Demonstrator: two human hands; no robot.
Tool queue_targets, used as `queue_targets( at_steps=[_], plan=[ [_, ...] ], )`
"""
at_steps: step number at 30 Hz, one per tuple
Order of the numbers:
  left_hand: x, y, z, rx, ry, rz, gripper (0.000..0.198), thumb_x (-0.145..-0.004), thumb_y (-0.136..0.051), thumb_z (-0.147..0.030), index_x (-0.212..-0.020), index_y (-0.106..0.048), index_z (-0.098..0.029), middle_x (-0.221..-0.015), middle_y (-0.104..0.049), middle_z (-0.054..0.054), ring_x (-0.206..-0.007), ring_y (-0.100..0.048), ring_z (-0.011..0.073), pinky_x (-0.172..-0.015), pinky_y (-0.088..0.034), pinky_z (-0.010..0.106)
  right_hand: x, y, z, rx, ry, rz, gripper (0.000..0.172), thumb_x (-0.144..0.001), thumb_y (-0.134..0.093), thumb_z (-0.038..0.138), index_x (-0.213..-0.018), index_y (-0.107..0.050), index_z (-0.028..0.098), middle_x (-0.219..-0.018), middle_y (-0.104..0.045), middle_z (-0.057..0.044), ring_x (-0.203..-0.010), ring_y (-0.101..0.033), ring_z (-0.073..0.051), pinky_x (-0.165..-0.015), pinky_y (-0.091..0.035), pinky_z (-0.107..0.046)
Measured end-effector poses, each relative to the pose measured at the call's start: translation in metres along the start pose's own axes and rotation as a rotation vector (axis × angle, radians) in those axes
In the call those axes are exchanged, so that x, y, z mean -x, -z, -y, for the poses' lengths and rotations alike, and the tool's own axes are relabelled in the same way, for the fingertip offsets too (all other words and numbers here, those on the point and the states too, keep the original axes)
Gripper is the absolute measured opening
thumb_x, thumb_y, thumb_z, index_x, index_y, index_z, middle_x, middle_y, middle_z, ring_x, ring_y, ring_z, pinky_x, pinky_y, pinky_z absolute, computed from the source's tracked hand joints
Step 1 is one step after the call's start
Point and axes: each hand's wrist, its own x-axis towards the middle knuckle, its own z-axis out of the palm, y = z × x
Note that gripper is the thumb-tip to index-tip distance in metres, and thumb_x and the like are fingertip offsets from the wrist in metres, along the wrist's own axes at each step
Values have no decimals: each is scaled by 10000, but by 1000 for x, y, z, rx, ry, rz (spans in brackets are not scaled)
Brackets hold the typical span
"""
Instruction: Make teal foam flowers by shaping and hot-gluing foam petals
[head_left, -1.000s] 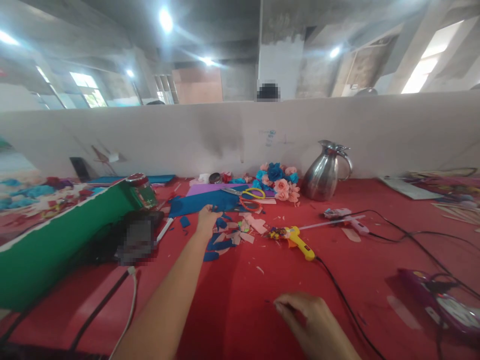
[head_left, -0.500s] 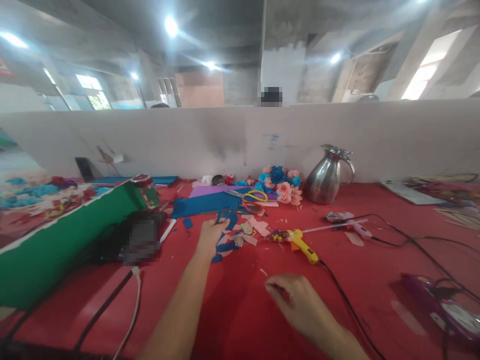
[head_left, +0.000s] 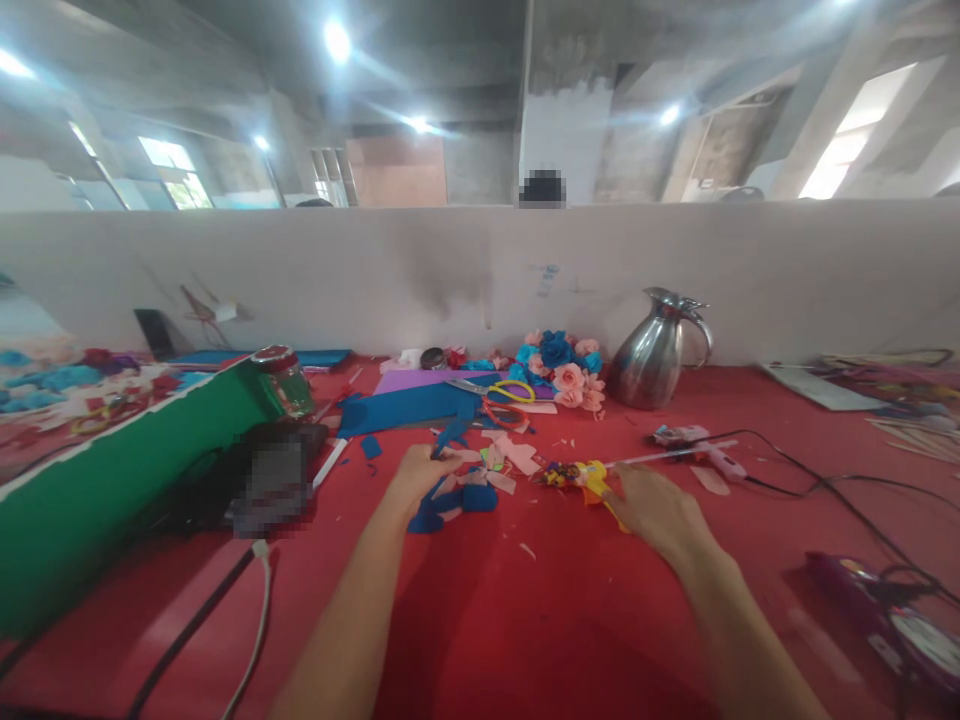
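Observation:
My left hand (head_left: 417, 474) is closed in a pinch on a piece of blue paper (head_left: 451, 434) that stands up from its fingertips. Just beyond and beside it lie pink paper scraps (head_left: 517, 455) and several blue cut pieces (head_left: 480, 497). Over the handle of a yellow hot glue gun (head_left: 596, 475) is my right hand (head_left: 656, 508), its fingers closed round the grip. The gun lies on the red table with its nozzle toward the scraps. Part of the handle is hidden by my fingers.
Behind the scraps lie scissors (head_left: 517, 390) with yellow and orange handles on blue sheets (head_left: 397, 410). Paper flowers (head_left: 568, 380) and a steel jug (head_left: 654, 350) stand at the back. Right are a pink glue gun (head_left: 720, 460), cords and a purple power strip (head_left: 885, 610); left, a green board (head_left: 150, 480).
My right hand has moved forward from the near table to the yellow glue gun and taken hold of its handle. My left hand still pinches blue paper, slightly shifted.

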Motion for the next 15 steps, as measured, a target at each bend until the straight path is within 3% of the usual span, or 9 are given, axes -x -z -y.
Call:
queue_targets(
  at_steps=[2, 6, 9, 12, 15],
  plan=[
    [-1, 8, 0, -158, 47, 135, 336, -359, -820, -153, -663, -678, -166, -600, -643, 30, -585, -589, 198, -520, -415, 270, -2, -5, -1, -40, 1, 4, 281, -868, -426, 260, -1069, -581, 139, -1097, -637, -167, -996, -620, -295, -706, -443, -336],
    [-3, 28, 10, -297, 8, 65, 546, -217, -804, -27, -710, -641, -195, -682, -648, 7, -648, -596, 202, -551, -414, 254, -3, -17, -3, -112, -14, 21, 268, -851, -482, 338, -1045, -544, 164, -1030, -657, -137, -958, -634, -285, -669, -427, -318],
    [-8, 35, 14, -385, -97, -111, 395, -314, -801, -77, -623, -587, -197, -613, -595, -10, -619, -569, 182, -555, -385, 243, -6, -23, -7, -123, -41, 46, 289, -831, -521, 392, -1030, -528, 183, -1005, -665, -126, -941, -640, -295, -643, -415, -313],
    [-12, 34, 12, -404, -129, -202, 245, -529, -741, -227, -734, -611, -188, -624, -580, -8, -620, -558, 170, -568, -385, 248, -7, -25, -9, -133, -46, 58, 271, -838, -513, 401, -1008, -525, 191, -987, -669, -117, -924, -645, -293, -627, -408, -309],
    [-11, 30, 11, -412, -119, -61, 314, -576, -708, -259, -869, -628, -179, -687, -599, -13, -646, -563, 161, -586, -401, 246, -6, -25, -9, -132, -48, 35, 269, -848, -494, 405, -1011, -537, 196, -992, -671, -116, -933, -641, -300, -624, -406, -314]
  ],
)
